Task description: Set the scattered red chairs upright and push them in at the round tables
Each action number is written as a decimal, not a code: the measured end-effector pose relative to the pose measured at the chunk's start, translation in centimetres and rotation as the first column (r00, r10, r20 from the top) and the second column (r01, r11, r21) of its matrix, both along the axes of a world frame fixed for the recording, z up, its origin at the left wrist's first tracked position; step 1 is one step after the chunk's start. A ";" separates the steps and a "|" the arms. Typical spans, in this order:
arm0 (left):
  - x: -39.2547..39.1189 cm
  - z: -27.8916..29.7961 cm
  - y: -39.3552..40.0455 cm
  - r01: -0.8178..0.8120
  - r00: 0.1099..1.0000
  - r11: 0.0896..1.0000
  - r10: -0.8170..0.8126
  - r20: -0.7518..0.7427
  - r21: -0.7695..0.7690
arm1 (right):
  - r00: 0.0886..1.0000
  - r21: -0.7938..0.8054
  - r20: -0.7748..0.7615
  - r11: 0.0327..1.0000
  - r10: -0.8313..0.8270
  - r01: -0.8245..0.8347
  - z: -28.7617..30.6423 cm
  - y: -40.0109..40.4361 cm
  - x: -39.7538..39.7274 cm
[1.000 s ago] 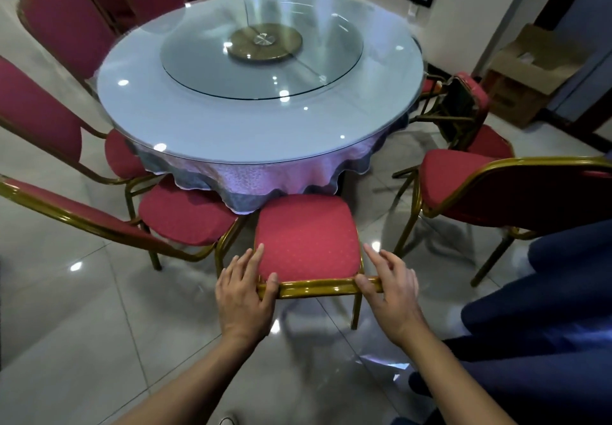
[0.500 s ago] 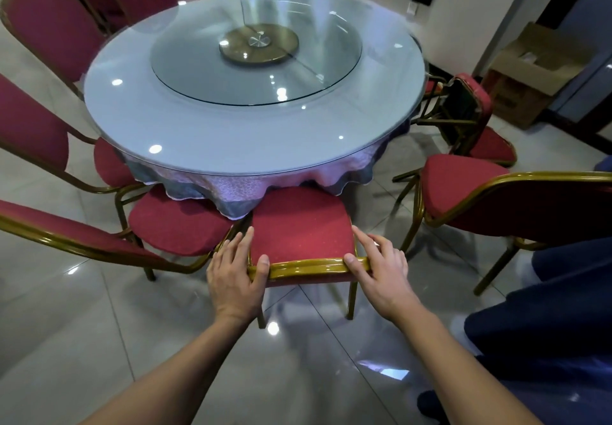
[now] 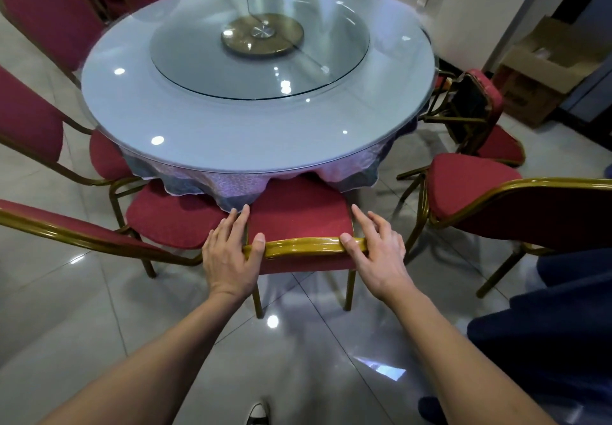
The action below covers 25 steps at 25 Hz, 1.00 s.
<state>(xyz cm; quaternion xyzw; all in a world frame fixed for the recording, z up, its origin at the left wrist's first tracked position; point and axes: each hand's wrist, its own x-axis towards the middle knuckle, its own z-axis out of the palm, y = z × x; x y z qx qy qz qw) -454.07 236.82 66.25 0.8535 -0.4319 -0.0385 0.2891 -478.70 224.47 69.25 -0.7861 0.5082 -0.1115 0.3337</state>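
A red chair (image 3: 298, 212) with a gold frame stands upright in front of me, its seat front tucked under the cloth edge of the round glass-topped table (image 3: 198, 133). My left hand (image 3: 228, 252) lies over the left end of the chair's gold top rail (image 3: 303, 246), fingers straight and thumb on the rail. My right hand (image 3: 377, 252) lies the same way over the right end. At the far right, another red chair (image 3: 477, 106) lies tipped with its dark underside showing.
Upright red chairs flank mine on the left (image 3: 172, 216) and right (image 3: 470, 183), and several more ring the far side. A cardboard box (image 3: 543, 70) sits by the right wall. A person's dark blue clothing (image 3: 546, 325) fills the lower right. The floor is glossy tile.
The chair has slid forward toward the table, its seat front now under the tablecloth. Both hands moved with the rail and stay on it.
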 end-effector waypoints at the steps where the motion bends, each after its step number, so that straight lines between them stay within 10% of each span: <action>1: 0.0 0.1 -0.2 0.000 1.000 1.000 0.000 -0.002 0.003 | 1.000 -0.004 0.002 1.000 -0.006 0.006 0.1 -0.2 0.0; 25: -1.4 3.5 -0.3 0.159 0.978 0.953 -0.117 -0.170 0.258 | 0.924 -0.133 -0.294 0.947 0.243 -0.291 3.1 -2.4 -2.9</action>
